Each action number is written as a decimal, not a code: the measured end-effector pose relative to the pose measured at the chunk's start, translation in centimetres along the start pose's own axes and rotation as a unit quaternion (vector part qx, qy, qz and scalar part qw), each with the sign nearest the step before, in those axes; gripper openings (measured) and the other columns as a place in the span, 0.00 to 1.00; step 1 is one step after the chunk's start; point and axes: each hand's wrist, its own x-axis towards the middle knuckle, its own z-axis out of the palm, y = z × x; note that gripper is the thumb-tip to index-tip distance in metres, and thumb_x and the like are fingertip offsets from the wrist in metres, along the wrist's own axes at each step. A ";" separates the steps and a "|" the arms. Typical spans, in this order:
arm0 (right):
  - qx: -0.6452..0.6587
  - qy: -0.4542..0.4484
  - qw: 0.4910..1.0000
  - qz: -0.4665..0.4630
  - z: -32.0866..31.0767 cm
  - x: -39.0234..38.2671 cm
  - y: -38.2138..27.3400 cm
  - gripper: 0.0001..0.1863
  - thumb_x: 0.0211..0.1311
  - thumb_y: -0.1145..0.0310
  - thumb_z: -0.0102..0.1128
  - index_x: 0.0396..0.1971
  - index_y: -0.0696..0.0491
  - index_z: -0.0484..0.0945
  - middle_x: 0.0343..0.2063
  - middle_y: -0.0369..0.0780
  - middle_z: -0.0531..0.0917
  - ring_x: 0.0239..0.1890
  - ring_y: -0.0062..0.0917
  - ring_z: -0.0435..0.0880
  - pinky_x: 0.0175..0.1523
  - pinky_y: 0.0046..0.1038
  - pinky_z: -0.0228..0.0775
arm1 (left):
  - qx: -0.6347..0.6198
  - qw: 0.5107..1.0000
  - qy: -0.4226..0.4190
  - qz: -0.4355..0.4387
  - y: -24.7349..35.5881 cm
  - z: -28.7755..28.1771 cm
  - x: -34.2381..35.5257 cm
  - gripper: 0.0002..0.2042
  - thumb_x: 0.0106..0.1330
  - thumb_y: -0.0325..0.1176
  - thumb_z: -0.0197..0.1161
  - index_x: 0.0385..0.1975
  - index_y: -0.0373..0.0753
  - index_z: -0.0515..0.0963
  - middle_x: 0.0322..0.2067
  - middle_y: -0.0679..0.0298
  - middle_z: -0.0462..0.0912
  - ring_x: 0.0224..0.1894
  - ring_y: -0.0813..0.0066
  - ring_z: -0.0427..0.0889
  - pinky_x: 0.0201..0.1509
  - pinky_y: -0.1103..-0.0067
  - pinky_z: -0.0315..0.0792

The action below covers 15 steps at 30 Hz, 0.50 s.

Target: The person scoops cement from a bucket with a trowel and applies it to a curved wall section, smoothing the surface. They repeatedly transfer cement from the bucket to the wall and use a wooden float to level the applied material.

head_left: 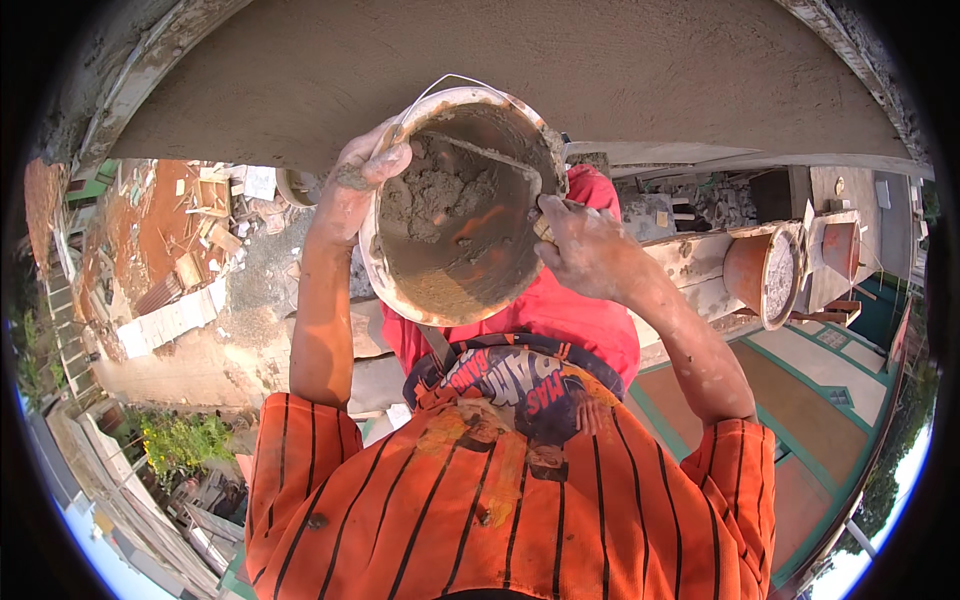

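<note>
A pale round bucket [372, 275], smeared with mortar, is tilted toward me in front of my body. Grey wet mortar [440, 195] clumps on its left inner side and coats the rest. My left hand [362, 172] is closed on the bucket's upper left rim, thumb over the edge, near the thin wire handle. My right hand [590, 245] wraps round the light handle of a trowel [490, 155] at the bucket's right side. The trowel's mortar-covered blade reaches into the bucket and is partly lost against the mortar. Both hands are dusted with dried mortar.
A grey plastered surface [520, 60] spans the far side. To the right, a plank [685, 262] carries an orange bucket [750, 270] with pale grey contents and another orange bucket [840, 248]. Lower down at left lie wood scraps [212, 195], rubble and reddish soil.
</note>
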 end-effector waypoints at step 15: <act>-0.322 0.125 0.935 -0.087 2.3 1.0 -2.3 0.21 0.48 0.70 0.58 0.43 0.65 0.75 0.28 0.41 0.81 0.29 0.28 0.84 0.26 0.26 0.73 | -0.032 0.992 -0.116 0.025 1.3 3.8 1.1 0.31 0.54 0.42 0.62 0.57 0.28 0.71 0.49 0.59 0.77 0.54 0.72 0.72 0.63 0.78 0.59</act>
